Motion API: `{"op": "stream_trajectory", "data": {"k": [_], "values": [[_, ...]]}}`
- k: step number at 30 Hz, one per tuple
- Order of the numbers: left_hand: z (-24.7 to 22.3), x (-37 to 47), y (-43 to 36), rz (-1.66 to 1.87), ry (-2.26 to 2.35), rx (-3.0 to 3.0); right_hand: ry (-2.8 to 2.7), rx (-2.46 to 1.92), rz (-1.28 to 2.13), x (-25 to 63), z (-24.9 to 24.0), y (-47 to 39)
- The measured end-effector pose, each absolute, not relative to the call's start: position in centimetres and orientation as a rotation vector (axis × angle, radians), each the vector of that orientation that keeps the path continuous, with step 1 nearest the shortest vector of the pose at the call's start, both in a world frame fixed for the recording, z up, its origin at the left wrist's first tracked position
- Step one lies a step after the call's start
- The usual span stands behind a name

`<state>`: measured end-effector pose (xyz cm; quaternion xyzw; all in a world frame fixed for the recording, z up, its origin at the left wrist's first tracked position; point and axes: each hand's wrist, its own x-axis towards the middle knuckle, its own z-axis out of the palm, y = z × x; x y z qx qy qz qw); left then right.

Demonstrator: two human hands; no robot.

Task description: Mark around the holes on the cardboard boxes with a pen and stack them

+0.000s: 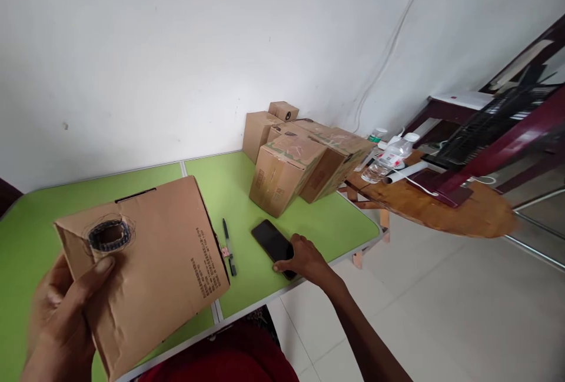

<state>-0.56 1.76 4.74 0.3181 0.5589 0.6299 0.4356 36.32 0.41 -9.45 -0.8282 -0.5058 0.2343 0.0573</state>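
From the head camera, a person stands at a green folding table [322, 220], their left hand [57, 317] clasped around the corner of a flattened cardboard box [150, 264] held tilted above the table's near edge, thumb pressed just below a dark scribbled ring on its face. Their right hand [304, 258] reaches out and rests its fingers on the near end of a black phone [271, 239] lying flat on the table, not closed around it, with a black pen [228, 245] just to the phone's left. At the table's far right corner sits a cluster of taped cardboard boxes [286, 170], and beyond it a wooden side table [441, 208] carries a clear plastic bottle [391, 158] lying on its side.
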Motion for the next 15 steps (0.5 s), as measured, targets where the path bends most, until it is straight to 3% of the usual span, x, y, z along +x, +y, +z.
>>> {"op": "stream_trajectory", "data": {"k": [10, 15], "values": [[3.5, 0.8, 1.8, 1.559, 1.200, 0.896, -1.423, -2.079, 1.000, 35.7, -9.7, -1.0], [1.9, 0.7, 2.2, 1.554, 1.220, 1.052, -0.690, -1.650, 1.293, 33.4, -6.6, -4.5]]}}
